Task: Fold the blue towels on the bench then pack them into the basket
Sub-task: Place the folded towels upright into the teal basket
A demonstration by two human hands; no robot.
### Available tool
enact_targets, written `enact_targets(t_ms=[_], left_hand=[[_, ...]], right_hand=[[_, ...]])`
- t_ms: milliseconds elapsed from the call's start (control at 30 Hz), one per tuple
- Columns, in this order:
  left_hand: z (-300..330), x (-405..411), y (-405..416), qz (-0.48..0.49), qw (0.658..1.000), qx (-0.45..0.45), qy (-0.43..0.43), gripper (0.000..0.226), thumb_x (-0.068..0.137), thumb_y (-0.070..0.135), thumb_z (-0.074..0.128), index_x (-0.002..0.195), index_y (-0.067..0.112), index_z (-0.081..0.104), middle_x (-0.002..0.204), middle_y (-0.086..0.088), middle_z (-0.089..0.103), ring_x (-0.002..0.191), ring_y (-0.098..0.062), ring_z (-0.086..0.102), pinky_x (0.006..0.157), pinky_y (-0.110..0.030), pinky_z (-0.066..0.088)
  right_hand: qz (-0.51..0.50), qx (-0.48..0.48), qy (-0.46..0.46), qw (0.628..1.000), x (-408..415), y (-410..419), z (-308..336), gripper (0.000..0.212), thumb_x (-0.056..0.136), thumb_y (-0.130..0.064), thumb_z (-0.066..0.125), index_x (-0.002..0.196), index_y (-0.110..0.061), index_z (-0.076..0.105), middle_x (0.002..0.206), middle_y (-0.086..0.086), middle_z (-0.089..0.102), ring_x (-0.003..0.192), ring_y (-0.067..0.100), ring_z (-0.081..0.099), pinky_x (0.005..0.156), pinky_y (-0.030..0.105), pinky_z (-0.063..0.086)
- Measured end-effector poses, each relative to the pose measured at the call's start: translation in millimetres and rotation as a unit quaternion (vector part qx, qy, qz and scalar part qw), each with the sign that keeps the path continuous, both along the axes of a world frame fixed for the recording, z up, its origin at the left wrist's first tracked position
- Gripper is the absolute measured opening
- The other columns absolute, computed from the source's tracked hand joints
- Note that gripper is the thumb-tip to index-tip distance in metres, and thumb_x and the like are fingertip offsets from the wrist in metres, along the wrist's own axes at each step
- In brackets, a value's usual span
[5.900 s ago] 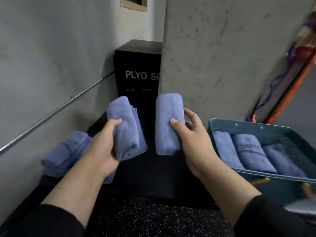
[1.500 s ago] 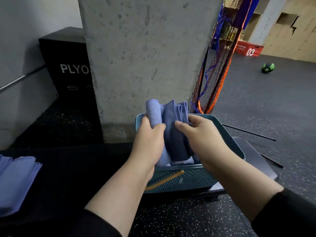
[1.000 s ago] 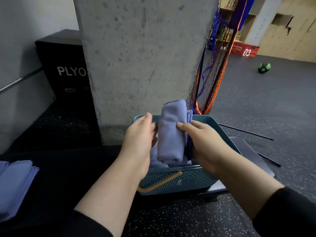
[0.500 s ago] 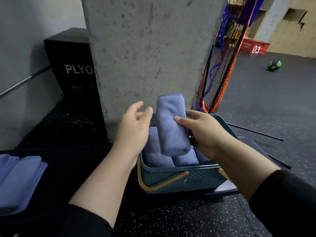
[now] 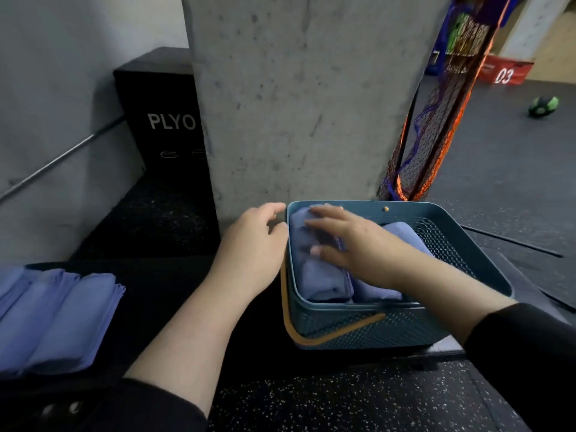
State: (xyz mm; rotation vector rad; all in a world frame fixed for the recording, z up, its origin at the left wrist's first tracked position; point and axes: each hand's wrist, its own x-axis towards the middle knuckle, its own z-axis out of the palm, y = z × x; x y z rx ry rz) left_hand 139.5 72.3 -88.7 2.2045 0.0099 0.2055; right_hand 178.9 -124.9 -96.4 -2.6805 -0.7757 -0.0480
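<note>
A teal mesh basket (image 5: 367, 325) with an orange handle stands on the black bench (image 5: 174, 294), holding several rolled blue towels. My right hand (image 5: 349, 244) lies flat with straight fingers on the leftmost rolled towel (image 5: 314, 275), pressing it down. Another rolled towel (image 5: 402, 232) shows behind that hand. My left hand (image 5: 252, 244) hovers just outside the basket's left wall, fingers relaxed, holding nothing. More blue towels (image 5: 59, 319) lie on the bench at the far left.
A concrete pillar (image 5: 299, 98) rises right behind the basket. A black plyo box (image 5: 162, 120) stands at the back left by a wall rail. An orange and black net (image 5: 436, 120) hangs at the right. A green ball (image 5: 544, 106) lies on the floor.
The rolled towel my right hand held above the basket now lies inside it at the left. My right hand has let go and presses on it. My left hand moved aside, empty.
</note>
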Motion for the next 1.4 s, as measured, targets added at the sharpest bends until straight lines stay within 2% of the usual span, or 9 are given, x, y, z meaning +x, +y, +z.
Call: enact_targets(t_ms=[100,300,467,667,833,967,1133,1267,1400], left_hand=[[-3,-2,0,-0.074,0.990,0.113,0.028,0.030,0.102,0.026,0.054,0.124,0.011,0.067,0.130,-0.003,0.063,0.121,-0.023,0.057,0.102,-0.037,0.044],[-6,-7,-3,-0.151,0.967,0.190,0.078,0.041,0.105,0.030,0.047,0.141,0.011,0.055,0.156,0.000,0.041,0.140,-0.020,0.041,0.111,-0.034,0.035],[-5,-7,4,-0.102,0.982,0.152,0.056,0.045,0.105,0.029,0.047,0.151,0.027,0.046,0.153,0.003,0.049,0.140,-0.019,0.045,0.113,-0.033,0.036],[6,-25,28,-0.026,0.993,0.110,0.025,0.042,0.106,0.030,0.046,0.147,0.032,0.049,0.142,0.002,0.058,0.130,-0.020,0.052,0.106,-0.037,0.045],[5,-42,78,0.048,0.995,0.082,-0.012,0.038,0.104,0.023,0.046,0.140,0.028,0.057,0.137,0.007,0.062,0.123,-0.013,0.057,0.099,-0.030,0.047],[-12,-63,147,0.134,0.986,0.100,-0.006,0.034,0.103,0.021,0.045,0.132,0.028,0.062,0.128,0.006,0.066,0.114,-0.015,0.060,0.092,-0.035,0.050],[-45,-98,241,0.238,0.961,0.114,0.080,0.029,0.103,0.022,0.046,0.125,0.028,0.064,0.116,-0.001,0.071,0.101,-0.022,0.064,0.085,-0.037,0.050],[-71,-116,286,0.270,0.951,0.118,0.089,0.025,0.103,0.019,0.050,0.117,0.016,0.070,0.116,-0.012,0.072,0.109,-0.034,0.064,0.092,-0.041,0.049],[-106,-116,293,0.166,0.949,0.200,0.179,0.026,0.103,0.018,0.045,0.113,0.008,0.066,0.117,-0.015,0.070,0.110,-0.033,0.061,0.088,-0.035,0.041]], right_hand=[[0.020,-0.151,0.127,0.980,4,-5,-4,0.078,0.097,-0.054,0.053,0.160,-0.027,0.017,0.168,-0.010,-0.002,0.154,0.008,-0.005,0.125,0.041,0.009],[0.043,-0.210,0.161,0.963,12,-5,-16,0.092,0.095,-0.063,0.046,0.160,-0.026,-0.007,0.166,-0.010,-0.016,0.151,0.006,-0.018,0.126,0.042,-0.002],[-0.003,-0.020,0.126,0.992,10,-8,-2,0.066,0.100,-0.048,0.050,0.158,-0.027,0.025,0.164,-0.017,0.019,0.150,-0.004,0.004,0.126,0.040,0.010],[-0.040,0.042,0.059,0.997,-2,4,24,0.048,0.104,-0.040,0.045,0.151,-0.027,0.043,0.157,-0.014,0.037,0.147,-0.001,0.024,0.121,0.022,0.018],[-0.086,0.263,-0.063,0.959,-19,60,50,0.027,0.102,-0.036,0.053,0.116,-0.022,0.073,0.109,-0.008,0.074,0.106,0.008,0.067,0.095,0.025,0.049],[-0.049,0.367,0.009,0.929,-45,142,39,0.038,0.093,-0.052,0.049,0.100,-0.023,0.073,0.096,-0.005,0.076,0.095,0.012,0.071,0.090,0.051,0.056],[-0.044,0.305,0.134,0.942,-76,238,-22,0.017,0.098,-0.040,0.059,0.099,-0.028,0.071,0.084,-0.007,0.073,0.076,0.004,0.066,0.075,0.031,0.054],[-0.101,0.295,0.314,0.897,-79,295,-84,0.041,0.093,-0.043,0.066,0.126,-0.018,0.065,0.096,-0.004,0.073,0.094,0.016,0.071,0.090,0.045,0.058],[-0.157,0.307,0.443,0.828,-74,340,-118,0.053,0.095,-0.038,0.066,0.131,0.000,0.056,0.121,0.024,0.064,0.113,0.038,0.063,0.097,0.054,0.053]])
